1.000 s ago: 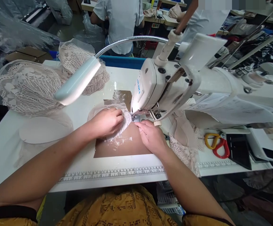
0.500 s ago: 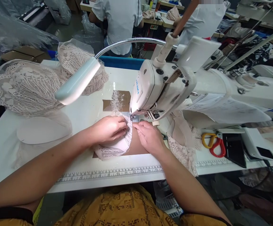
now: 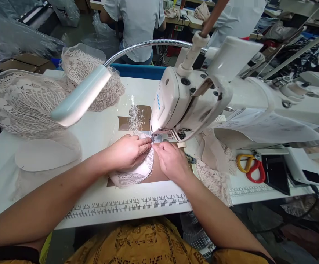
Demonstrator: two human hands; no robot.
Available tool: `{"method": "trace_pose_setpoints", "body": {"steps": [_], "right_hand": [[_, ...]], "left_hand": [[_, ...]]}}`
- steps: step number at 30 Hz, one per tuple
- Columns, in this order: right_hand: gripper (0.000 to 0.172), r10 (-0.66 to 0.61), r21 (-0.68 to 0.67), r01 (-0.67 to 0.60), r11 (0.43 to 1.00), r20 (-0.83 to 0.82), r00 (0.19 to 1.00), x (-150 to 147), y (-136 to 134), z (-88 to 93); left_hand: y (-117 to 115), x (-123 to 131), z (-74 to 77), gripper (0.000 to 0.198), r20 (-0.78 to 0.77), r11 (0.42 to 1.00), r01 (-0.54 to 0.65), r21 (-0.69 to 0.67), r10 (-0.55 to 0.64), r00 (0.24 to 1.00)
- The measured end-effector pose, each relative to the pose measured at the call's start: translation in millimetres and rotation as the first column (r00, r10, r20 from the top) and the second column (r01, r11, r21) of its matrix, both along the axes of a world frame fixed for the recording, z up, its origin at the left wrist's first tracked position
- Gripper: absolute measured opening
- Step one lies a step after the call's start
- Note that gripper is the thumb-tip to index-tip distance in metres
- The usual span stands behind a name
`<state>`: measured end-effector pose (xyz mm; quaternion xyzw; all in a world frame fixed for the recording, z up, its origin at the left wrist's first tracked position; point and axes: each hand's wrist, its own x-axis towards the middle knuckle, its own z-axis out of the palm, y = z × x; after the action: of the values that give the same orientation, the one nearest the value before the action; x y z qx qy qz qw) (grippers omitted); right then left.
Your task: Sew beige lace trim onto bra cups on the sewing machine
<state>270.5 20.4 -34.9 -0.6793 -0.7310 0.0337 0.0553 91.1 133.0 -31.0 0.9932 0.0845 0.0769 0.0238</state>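
A pale lace fabric piece (image 3: 133, 178) lies over a brown patch on the table, its far end under the presser foot of a white sewing machine (image 3: 166, 101). My left hand (image 3: 127, 151) bears down on the lace from the left, fingers pressed together and tips close to the needle. From the right, my right hand (image 3: 173, 159) pinches the lace's edge between thumb and forefinger, just in front of the presser foot. The fingertips of both hands nearly meet. The needle itself is too small to make out.
A lamp (image 3: 82, 95) on a bendy neck hangs over the left side. Lace heaps (image 3: 27, 99) lie behind it, and more lace (image 3: 214, 176) lies right of my hand. Scissors (image 3: 250, 167) rest beside a dark phone-like slab (image 3: 275, 172). Two people sit beyond.
My left hand's fingers have straightened and slid right, up to the needle. My right hand has stayed at the lace's edge, its fingers slightly more curled. The view has shifted slightly.
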Motion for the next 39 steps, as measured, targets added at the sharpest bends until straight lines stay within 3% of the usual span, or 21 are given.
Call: {"method": "trace_pose_setpoints", "body": {"steps": [15, 23, 30, 39], "right_hand": [[0.043, -0.03, -0.006, 0.03, 1.0, 0.049, 0.998, -3, 3, -1.0], [0.04, -0.012, 0.034, 0.012, 0.999, 0.018, 1.0, -1, 2, -1.5], [0.036, 0.028, 0.053, -0.026, 0.998, -0.054, 0.998, 2, -2, 0.3], [0.043, 0.02, 0.016, -0.019, 1.0, -0.03, 0.999, 2, 2, -2.0]], "left_hand": [[7, 1, 3.1, 0.046, -0.054, 1.0, 0.017, 0.006, -0.017, 0.998], [16, 3, -3.4, 0.039, 0.0, 1.0, 0.008, 0.023, -0.008, 1.0], [12, 3, -6.0, 0.033, 0.079, 0.997, 0.02, -0.071, -0.015, 0.997], [15, 1, -6.4, 0.035, 0.103, 0.996, -0.019, -0.092, 0.029, 0.994]]}}
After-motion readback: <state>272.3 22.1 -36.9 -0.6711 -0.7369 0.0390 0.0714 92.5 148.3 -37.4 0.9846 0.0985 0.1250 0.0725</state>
